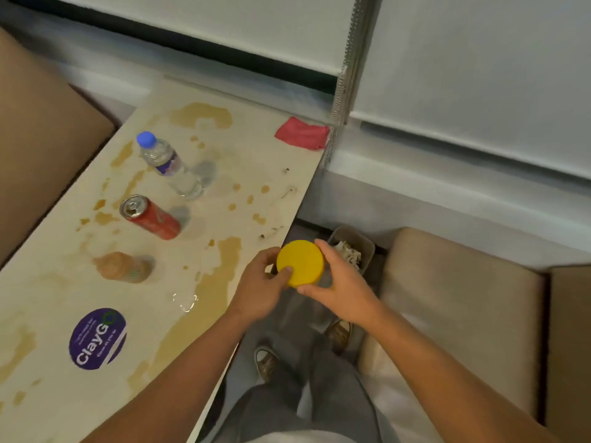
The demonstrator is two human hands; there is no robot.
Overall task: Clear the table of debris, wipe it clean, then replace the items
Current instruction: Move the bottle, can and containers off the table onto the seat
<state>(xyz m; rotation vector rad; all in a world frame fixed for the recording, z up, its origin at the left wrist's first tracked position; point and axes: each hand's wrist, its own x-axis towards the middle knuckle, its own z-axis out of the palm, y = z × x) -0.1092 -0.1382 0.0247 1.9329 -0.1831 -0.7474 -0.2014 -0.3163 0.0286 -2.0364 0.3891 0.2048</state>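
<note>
A round yellow lid or dish (300, 263) is held past the table's right edge, above a small bin. My left hand (260, 284) grips its left side with the thumb on top. My right hand (342, 281) grips its right side. The pale table (246, 161) is covered in brown spill stains and small dark crumbs (271, 233). On it stand a clear water bottle with a blue cap (166, 164), a red drink can (150, 217) and a small brownish bottle (123, 266). A folded red cloth (302, 134) lies at the far right corner.
A small bin (353, 247) holding crumpled paper sits on the floor beside the table. A purple round sticker (97, 338) is on the near tabletop, with a small clear puddle (185, 302) close by. Beige seat cushions (457, 302) flank the right, and a brown seat (38, 148) the left.
</note>
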